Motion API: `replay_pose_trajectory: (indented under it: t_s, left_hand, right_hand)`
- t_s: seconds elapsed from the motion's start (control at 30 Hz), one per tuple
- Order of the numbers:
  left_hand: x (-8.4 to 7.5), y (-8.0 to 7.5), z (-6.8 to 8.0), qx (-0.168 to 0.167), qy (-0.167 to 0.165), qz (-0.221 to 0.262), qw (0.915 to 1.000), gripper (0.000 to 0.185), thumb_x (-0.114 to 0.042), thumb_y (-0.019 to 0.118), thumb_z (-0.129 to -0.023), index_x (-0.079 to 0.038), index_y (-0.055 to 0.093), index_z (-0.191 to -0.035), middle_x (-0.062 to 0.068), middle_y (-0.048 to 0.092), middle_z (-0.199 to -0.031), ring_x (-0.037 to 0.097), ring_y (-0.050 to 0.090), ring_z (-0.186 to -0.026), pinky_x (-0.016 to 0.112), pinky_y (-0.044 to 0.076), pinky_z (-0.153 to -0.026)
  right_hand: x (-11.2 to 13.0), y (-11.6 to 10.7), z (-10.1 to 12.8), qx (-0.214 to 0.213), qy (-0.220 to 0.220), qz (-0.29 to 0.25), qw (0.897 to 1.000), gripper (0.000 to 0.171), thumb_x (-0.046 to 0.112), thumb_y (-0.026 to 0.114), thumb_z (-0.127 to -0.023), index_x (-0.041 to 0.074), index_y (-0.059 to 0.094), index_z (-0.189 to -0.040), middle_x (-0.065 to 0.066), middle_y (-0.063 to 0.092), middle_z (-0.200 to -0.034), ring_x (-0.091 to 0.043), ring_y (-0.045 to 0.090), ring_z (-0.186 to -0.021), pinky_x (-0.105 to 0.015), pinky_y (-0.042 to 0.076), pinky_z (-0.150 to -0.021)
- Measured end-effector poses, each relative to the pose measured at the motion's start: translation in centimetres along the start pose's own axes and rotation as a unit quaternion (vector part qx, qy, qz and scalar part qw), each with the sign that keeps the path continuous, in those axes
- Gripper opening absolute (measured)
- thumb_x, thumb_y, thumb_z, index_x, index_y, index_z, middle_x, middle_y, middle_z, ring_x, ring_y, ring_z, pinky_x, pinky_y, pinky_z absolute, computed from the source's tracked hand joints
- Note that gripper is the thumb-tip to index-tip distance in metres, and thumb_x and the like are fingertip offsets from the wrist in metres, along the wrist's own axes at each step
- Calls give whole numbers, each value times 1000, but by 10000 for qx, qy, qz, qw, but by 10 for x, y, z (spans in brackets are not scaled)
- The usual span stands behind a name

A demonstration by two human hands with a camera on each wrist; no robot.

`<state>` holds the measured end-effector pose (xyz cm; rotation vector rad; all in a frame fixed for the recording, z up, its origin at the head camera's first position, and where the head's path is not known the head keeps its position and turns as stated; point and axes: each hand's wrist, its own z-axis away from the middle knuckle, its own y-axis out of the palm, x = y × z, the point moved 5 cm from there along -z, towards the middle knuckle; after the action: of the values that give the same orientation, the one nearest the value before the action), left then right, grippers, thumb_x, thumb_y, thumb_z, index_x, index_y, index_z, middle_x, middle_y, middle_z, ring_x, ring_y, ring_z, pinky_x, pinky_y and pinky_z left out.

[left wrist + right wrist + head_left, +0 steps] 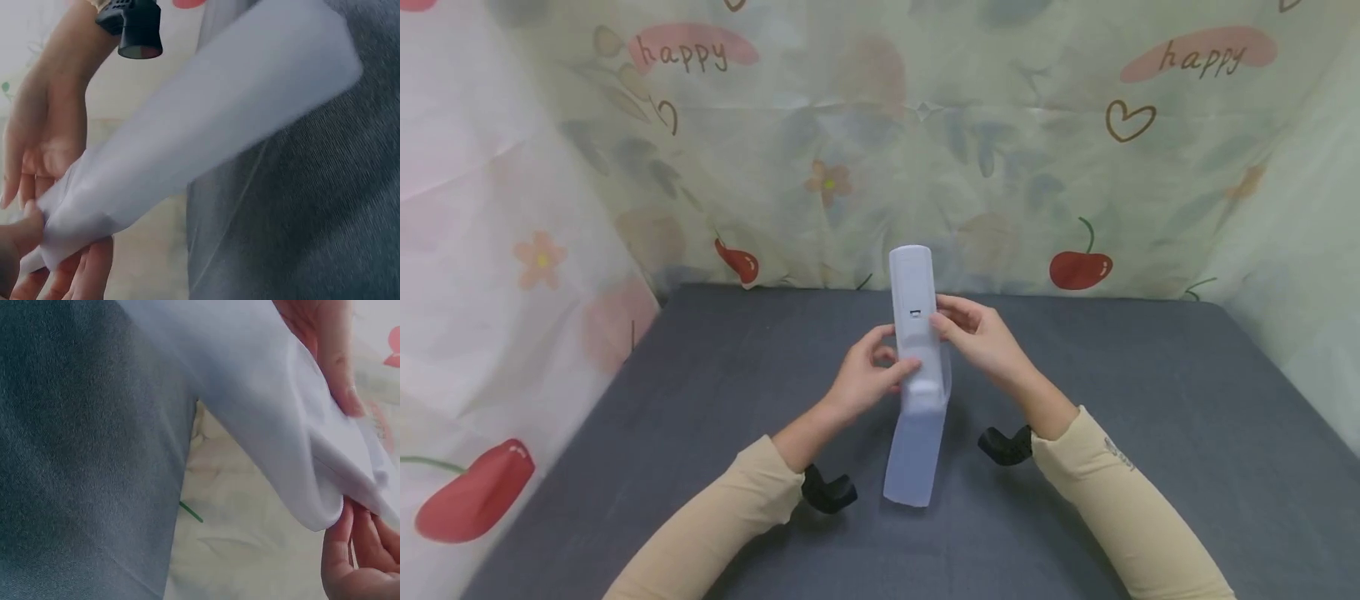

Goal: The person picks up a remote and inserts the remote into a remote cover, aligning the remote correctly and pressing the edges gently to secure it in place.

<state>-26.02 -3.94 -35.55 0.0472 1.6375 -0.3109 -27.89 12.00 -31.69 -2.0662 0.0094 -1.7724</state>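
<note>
I saw a white remote (913, 308) in a translucent bluish sleeve (914, 454), a dark grey table cover (1150, 400), beige sleeves (1120, 492), and pale green cloth (1000, 150) printed with red cherries.

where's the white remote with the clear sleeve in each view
Head: the white remote stands at centre, held between the left hand and right hand, its clear sleeve hanging below.
Left wrist: it runs as a diagonal band from lower left to upper right.
Right wrist: it fills the upper right.
Shared landmark: the grey table.
</note>
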Motion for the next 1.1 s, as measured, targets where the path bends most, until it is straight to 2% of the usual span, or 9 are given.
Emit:
replay_pose_trajectory:
  t_s: [0.1,0.2,0.33,0.4,0.47,0.67,0.83,0.97,1.1]
  left_hand:
    - [-3,-3,-1,-251,242,125,9993,48,-8,65,-87,-8,47,-132,24,65,-92,14,63,-76,37,57,-65]
    - [-5,-9,-1,-512,372,243,9977,47,-7,64,-87,-7,48,-132,27,65,-94,12,62,-74,39,57,-64]
    - [-6,-15,-2,-713,464,314,9959,48,-7,64,-87,-7,48,-133,28,65,-95,10,61,-73,37,57,-64]
    - [-7,-16,-1,-765,488,311,9954,49,-7,64,-87,-7,47,-134,28,64,-94,9,61,-71,35,57,-63]
    - [-7,-16,-1,-785,507,277,9952,51,-8,64,-88,-7,46,-135,28,65,-93,9,61,-71,36,57,-64]
    - [-10,-13,-1,-492,637,-28,9968,54,-11,63,-89,-12,43,-140,25,66,-98,18,65,-81,34,57,-64]
    - [-12,-10,-2,-170,702,-288,9970,56,-14,61,-91,-14,39,-142,24,64,-104,26,63,-90,39,57,-67]
    - [-14,-10,-1,-58,722,-402,9966,57,-13,61,-91,-13,38,-143,24,64,-105,25,63,-89,40,57,-67]
    - [-19,-12,1,-78,764,-565,9954,57,-15,62,-90,-13,39,-142,22,64,-106,24,63,-87,34,57,-64]
  right_hand:
    - [-2,-1,3,-170,-79,194,9996,46,28,56,-94,6,49,-133,-16,54,-132,-27,54,-119,-45,43,-101]
    - [-9,-3,8,-233,76,637,9977,39,28,58,-93,3,55,-122,-17,61,-118,-22,61,-100,-40,50,-91]
    - [-23,2,14,211,310,1074,9935,33,27,57,-93,-1,60,-109,-20,65,-100,-12,59,-77,-31,52,-77]
    - [-26,5,16,386,248,1095,9929,29,25,57,-93,-2,61,-104,-20,66,-93,-12,58,-73,-30,52,-74]
    - [-27,7,17,386,148,1074,9934,25,22,57,-93,-2,62,-101,-21,65,-88,-12,58,-71,-27,50,-71]
    - [-24,9,18,24,-41,1125,9936,20,17,57,-94,-2,62,-96,-20,64,-84,-16,59,-70,-24,51,-67]
    - [-19,9,17,-341,-39,1154,9927,17,15,56,-94,-1,63,-94,-16,64,-83,-23,59,-73,-25,49,-66]
    - [-17,10,16,-429,-124,1161,9922,16,13,55,-94,-1,63,-95,-13,65,-84,-15,58,-71,-25,50,-67]
    - [-16,13,16,-297,-113,795,9963,18,12,52,-95,-2,60,-102,-18,64,-96,-10,60,-75,-31,55,-73]
